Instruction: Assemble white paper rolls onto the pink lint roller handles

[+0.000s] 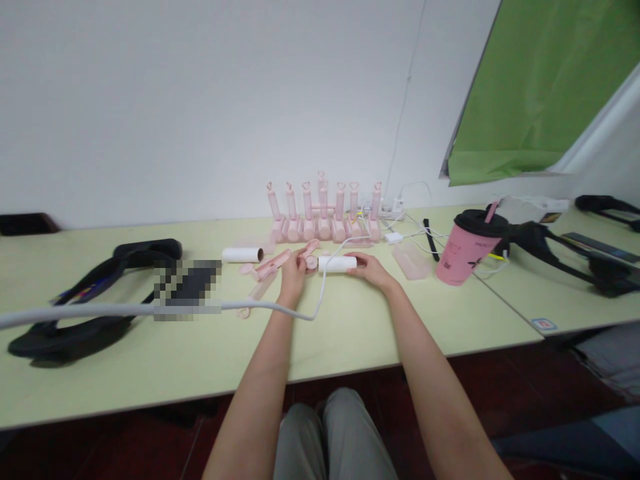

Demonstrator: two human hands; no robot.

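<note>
My left hand [293, 272] is closed on a small pink part [309, 252] at the middle of the pale green table [150, 360]. My right hand [370, 269] grips the right end of a white tube [337, 263] that lies flat and meets the pink part. Just left of my left hand lie loose pink pieces [267, 267] and a second white tube [243, 255]. Behind my hands stands a row of several upright pink assembled pieces [323, 213] near the wall.
A white cable [150, 310] runs across the table from the left edge to the tube. A pink cup with a black lid [467, 248] and a clear plastic box [411, 260] stand to the right. Black straps [95, 293] lie left, more black gear [565, 257] right.
</note>
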